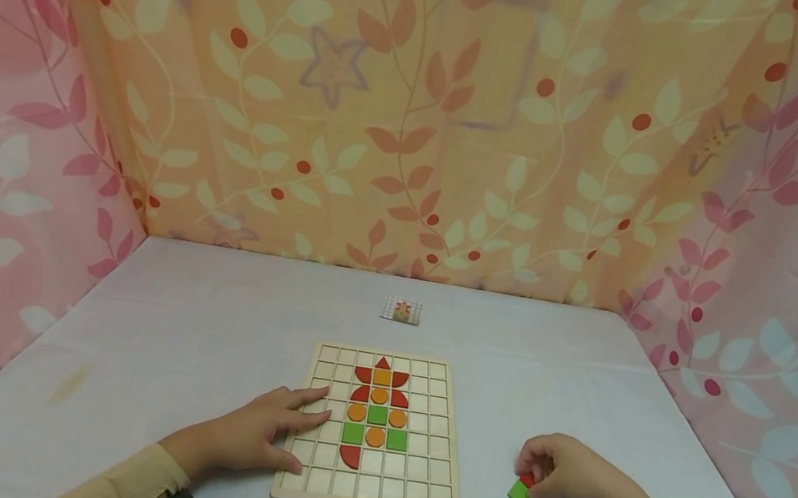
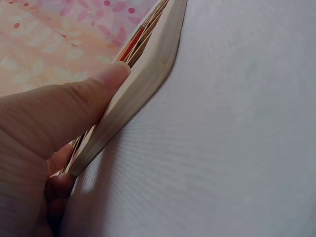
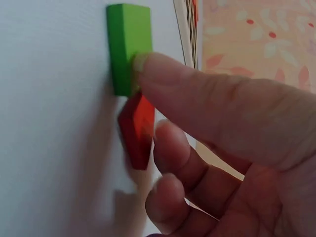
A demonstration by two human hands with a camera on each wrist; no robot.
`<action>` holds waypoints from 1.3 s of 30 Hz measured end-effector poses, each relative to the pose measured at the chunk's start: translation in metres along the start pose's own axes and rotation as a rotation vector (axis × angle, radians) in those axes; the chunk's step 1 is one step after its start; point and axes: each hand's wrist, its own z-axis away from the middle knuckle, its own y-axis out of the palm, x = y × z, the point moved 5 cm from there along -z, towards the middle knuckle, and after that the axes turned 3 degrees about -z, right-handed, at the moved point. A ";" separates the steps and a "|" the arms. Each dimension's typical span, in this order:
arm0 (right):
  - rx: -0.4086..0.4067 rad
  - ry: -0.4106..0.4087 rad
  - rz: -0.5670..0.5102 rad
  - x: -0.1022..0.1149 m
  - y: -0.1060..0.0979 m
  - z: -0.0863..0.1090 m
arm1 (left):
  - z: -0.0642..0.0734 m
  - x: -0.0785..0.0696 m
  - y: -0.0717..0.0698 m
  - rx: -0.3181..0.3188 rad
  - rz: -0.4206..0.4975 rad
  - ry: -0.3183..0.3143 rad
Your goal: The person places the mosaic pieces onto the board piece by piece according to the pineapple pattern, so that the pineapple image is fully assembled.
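Observation:
My left hand (image 1: pixel 262 429) rests on the left edge of a wooden grid board (image 1: pixel 416 491), fingers spread and thumb (image 2: pixel 111 79) over the rim. Down the board's middle columns lie a red triangle (image 1: pixel 383 363), an orange square (image 1: pixel 382 377), orange discs (image 1: pixel 379 396), green squares (image 1: pixel 397 440) and red quarter-round pieces (image 1: pixel 350 455). Right of the board, my right hand (image 1: pixel 569 473) pinches a small red block (image 3: pixel 138 133) between thumb and curled fingers. Its thumb tip also overlaps a green square block (image 3: pixel 129 39) beside the red one, low over the white cloth.
A small picture card (image 1: pixel 402 310) with a similar colored figure on a grid lies behind the board. White cloth (image 1: pixel 207 325) covers the table. Patterned curtains (image 1: pixel 411 158) stand at the back and both sides.

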 end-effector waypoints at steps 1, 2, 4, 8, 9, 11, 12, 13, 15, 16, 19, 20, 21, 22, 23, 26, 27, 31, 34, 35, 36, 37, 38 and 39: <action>-0.001 -0.004 0.007 0.000 0.001 0.000 | 0.000 0.000 0.000 0.000 0.005 0.000; -0.003 -0.001 0.016 0.001 0.002 0.000 | 0.000 -0.001 -0.001 -0.001 0.009 0.001; -0.004 0.001 0.036 0.002 0.004 0.000 | 0.000 -0.002 -0.001 0.000 0.018 0.001; 0.010 -0.004 0.085 0.004 0.005 -0.001 | 0.001 -0.002 -0.001 0.008 0.024 -0.007; 0.016 -0.010 0.092 0.004 0.006 -0.001 | 0.001 -0.002 -0.001 0.009 0.020 -0.009; 0.030 -0.015 0.102 0.006 0.007 -0.002 | 0.000 -0.002 0.000 0.010 0.020 -0.011; 0.039 -0.016 0.099 0.008 0.007 -0.003 | 0.000 -0.001 0.000 0.011 0.022 -0.012; 0.044 -0.016 0.096 0.009 0.007 -0.004 | 0.000 -0.001 0.000 0.011 0.026 -0.012; 0.047 -0.007 0.090 0.013 0.007 -0.006 | 0.001 -0.001 0.000 0.012 0.031 -0.012; 0.045 -0.001 0.080 0.015 0.007 -0.007 | 0.001 -0.001 0.000 0.012 0.036 -0.013; 0.022 -0.011 0.066 0.022 0.004 -0.012 | 0.001 -0.002 -0.001 0.013 0.037 -0.014; 0.013 -0.009 0.053 0.025 0.003 -0.015 | 0.001 -0.001 0.000 0.012 0.032 -0.014; 0.003 -0.010 0.049 0.028 0.002 -0.018 | 0.001 -0.001 0.000 0.012 0.032 -0.014; -0.007 -0.012 0.046 0.030 0.002 -0.021 | 0.001 -0.001 0.000 0.011 0.030 -0.014; -0.017 -0.015 0.047 0.034 0.002 -0.024 | 0.000 0.000 0.000 0.010 0.025 -0.012; -0.039 -0.019 0.032 0.044 0.004 -0.034 | 0.000 0.003 0.002 0.006 0.013 -0.002; -0.046 -0.029 0.038 0.048 0.006 -0.038 | 0.000 0.003 0.003 0.006 0.011 0.000; -0.047 -0.056 0.002 0.063 0.015 -0.052 | 0.000 0.005 0.004 0.005 0.006 0.005; -0.041 -0.068 -0.022 0.075 0.026 -0.063 | 0.000 0.005 0.004 0.005 0.005 -0.001; -0.042 -0.075 -0.024 0.079 0.029 -0.067 | 0.000 0.005 0.004 0.006 0.003 -0.002; -0.043 -0.079 -0.019 0.084 0.032 -0.070 | 0.000 0.005 0.004 0.005 -0.001 -0.003; -0.042 -0.086 -0.016 0.088 0.036 -0.073 | 0.000 0.005 0.004 0.005 -0.002 -0.003; -0.045 -0.093 -0.006 0.093 0.040 -0.076 | 0.000 0.005 0.004 0.004 -0.006 -0.004; -0.045 -0.096 0.007 0.097 0.044 -0.079 | 0.000 0.005 0.003 0.004 -0.008 -0.004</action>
